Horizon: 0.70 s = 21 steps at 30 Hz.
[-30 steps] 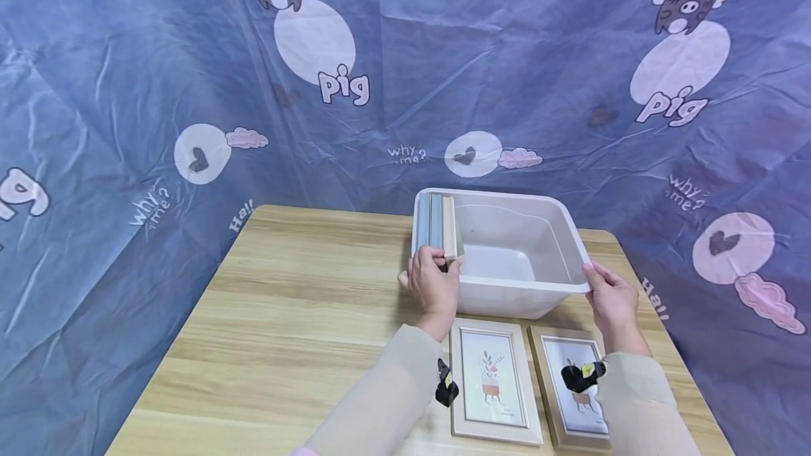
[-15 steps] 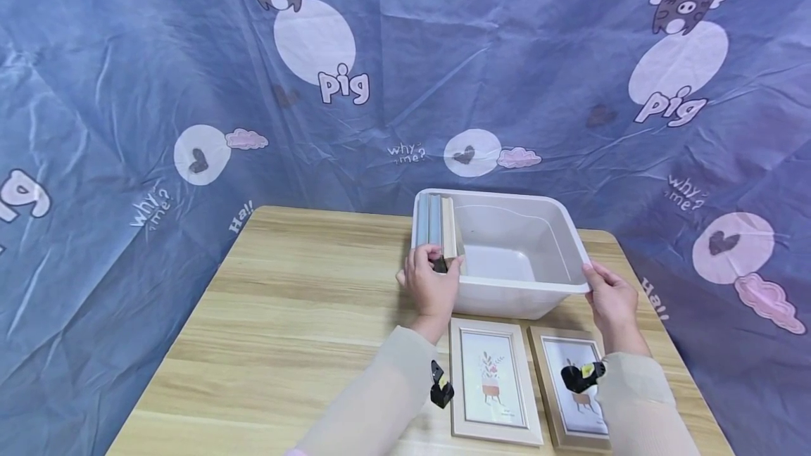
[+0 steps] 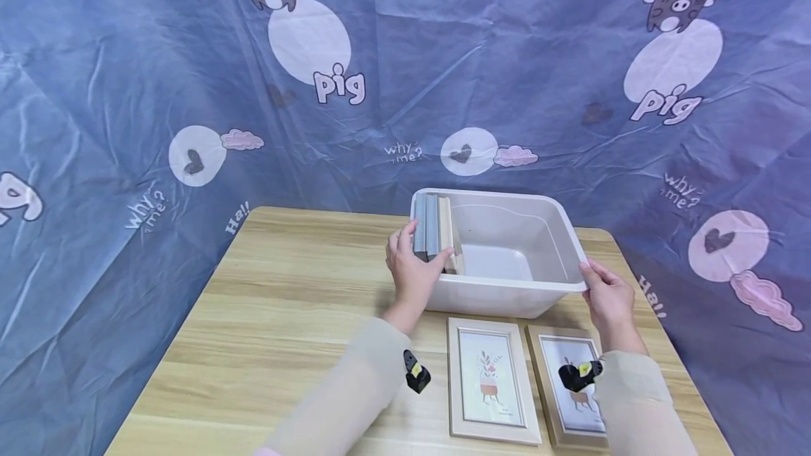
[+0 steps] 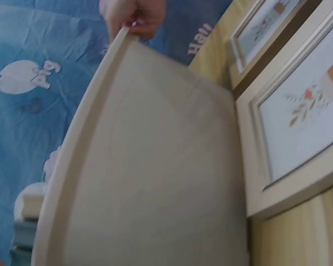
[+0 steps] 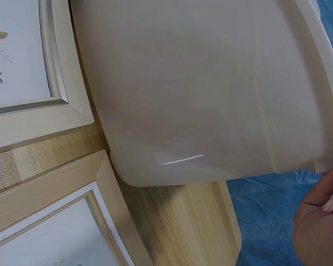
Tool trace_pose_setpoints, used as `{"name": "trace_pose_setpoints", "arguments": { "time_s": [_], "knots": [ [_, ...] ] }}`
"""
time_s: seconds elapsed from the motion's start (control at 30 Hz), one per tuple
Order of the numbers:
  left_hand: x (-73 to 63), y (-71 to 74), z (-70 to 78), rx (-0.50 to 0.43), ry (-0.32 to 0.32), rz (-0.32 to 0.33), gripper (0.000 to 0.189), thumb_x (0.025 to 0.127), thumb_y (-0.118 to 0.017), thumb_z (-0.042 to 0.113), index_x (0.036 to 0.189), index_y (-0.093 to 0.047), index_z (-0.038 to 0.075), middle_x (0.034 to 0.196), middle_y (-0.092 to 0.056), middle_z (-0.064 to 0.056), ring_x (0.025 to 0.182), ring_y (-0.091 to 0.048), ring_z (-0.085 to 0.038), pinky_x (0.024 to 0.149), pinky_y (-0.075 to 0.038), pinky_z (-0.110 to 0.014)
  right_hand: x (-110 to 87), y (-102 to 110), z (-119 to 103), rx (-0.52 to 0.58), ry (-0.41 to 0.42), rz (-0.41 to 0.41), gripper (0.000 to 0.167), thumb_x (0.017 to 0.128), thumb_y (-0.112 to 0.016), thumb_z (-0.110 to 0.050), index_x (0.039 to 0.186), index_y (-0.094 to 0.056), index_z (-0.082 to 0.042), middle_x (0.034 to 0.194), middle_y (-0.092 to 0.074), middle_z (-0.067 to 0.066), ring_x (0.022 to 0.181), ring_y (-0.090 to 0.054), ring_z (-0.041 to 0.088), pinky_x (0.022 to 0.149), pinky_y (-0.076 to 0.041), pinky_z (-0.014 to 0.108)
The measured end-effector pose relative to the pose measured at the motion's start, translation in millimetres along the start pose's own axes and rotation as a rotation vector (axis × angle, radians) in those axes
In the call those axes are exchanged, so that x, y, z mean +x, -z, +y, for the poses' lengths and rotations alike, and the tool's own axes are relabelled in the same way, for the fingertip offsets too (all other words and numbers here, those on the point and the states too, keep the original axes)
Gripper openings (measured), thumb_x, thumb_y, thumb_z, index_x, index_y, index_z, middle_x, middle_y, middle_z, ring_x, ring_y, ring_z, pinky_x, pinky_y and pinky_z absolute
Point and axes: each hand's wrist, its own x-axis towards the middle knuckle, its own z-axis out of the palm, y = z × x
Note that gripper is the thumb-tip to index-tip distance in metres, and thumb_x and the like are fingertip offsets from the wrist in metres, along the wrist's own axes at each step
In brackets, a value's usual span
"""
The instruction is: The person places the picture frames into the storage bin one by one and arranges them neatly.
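A white plastic basin stands at the back right of the table. Two blue flat pieces and a cream one, seen edge-on and resembling picture frames, stand upright along its left wall. My left hand spans their near ends, thumb extended by the cream piece and fingers spread at the basin's left rim. At the near right corner my right hand pinches the rim, thumb on top. In the left wrist view the blue and cream ends peek over the rim; most of the left hand is hidden there.
Two framed flower-vase pictures, a left frame and a right frame, lie face up just in front of the basin. My right sleeve covers part of the right one. A blue printed cloth hangs behind the wooden table.
My left hand has shifted left, its fingers uncurling from over the blue pieces to the basin's left rim. The cream piece sits a little lower. My right hand keeps its grip on the corner.
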Motion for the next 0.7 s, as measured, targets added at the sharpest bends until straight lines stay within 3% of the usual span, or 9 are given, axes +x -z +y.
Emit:
{"name": "trace_pose_setpoints", "arguments": {
  "time_s": [0.2,0.4,0.57,0.7],
  "knots": [
    [23.2,18.2,-4.8,-0.027,0.133,-0.245,0.094,0.063,-0.089,0.022,0.143,-0.041,0.009,0.132,-0.040,-0.016,0.111,-0.046,-0.029,0.095,-0.043,-0.041,0.2,-1,-1,-0.012,-0.007,0.014,0.011,0.087,-0.070,-0.016,0.086,-0.074,-0.027,0.075,-0.064,-0.014,0.066,-0.056,0.001,0.051,-0.045,0.011],
    [40.5,37.5,-13.9,-0.052,0.240,-0.492,0.099,0.067,-0.087,0.015,0.147,-0.031,0.003,0.140,-0.035,-0.021,0.122,-0.043,-0.035,0.101,-0.041,-0.044,1.1,-1,-1,-0.006,-0.003,0.020,0.012,0.086,-0.070,-0.016,0.085,-0.074,-0.027,0.075,-0.064,-0.014,0.066,-0.056,0.001,0.051,-0.045,0.012],
    [48.8,47.1,-20.8,-0.135,0.379,-0.631,0.094,0.070,-0.082,0.006,0.147,-0.029,0.001,0.145,-0.034,-0.021,0.128,-0.039,-0.038,0.103,-0.039,-0.045,1.2,-1,-1,-0.014,0.001,0.022,0.013,0.087,-0.070,-0.015,0.083,-0.074,-0.028,0.074,-0.064,-0.014,0.064,-0.055,0.001,0.050,-0.044,0.011],
    [52.4,49.1,-26.7,-0.225,0.480,-0.691,0.087,0.072,-0.076,-0.004,0.146,-0.030,-0.002,0.142,-0.038,-0.024,0.127,-0.041,-0.038,0.102,-0.041,-0.042,1.5,-1,0,-0.025,0.000,0.026,0.014,0.087,-0.069,-0.015,0.082,-0.073,-0.028,0.073,-0.063,-0.014,0.063,-0.055,0.001,0.049,-0.044,0.012]
  ]
}}
